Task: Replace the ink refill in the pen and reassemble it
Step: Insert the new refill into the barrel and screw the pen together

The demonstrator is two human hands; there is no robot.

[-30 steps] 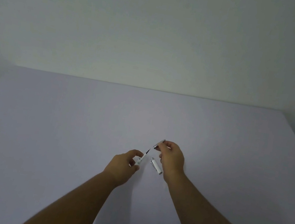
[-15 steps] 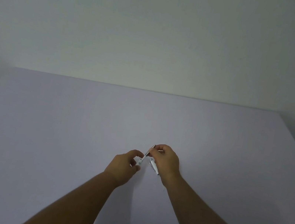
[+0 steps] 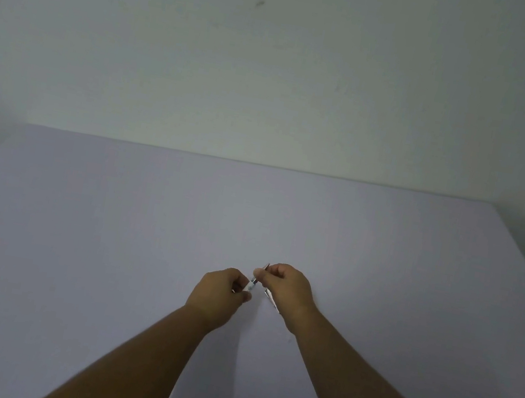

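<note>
Pen barrel (image 3: pixel 250 286) getting pinched tight in left hand (image 3: pixel 217 290), right hand (image 3: pixel 288 288) pinching the tip piece (image 3: pixel 265 266), silver cap (image 3: pixel 271 299) tucked underneath.

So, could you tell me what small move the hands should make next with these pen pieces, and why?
Probably push the two held pieces fully together along one line. The left hand pinches a white pen section angled toward the right hand, whose fingertips meet its upper end. Another silver part sits under the right hand; whether it lies on the table is unclear.
</note>
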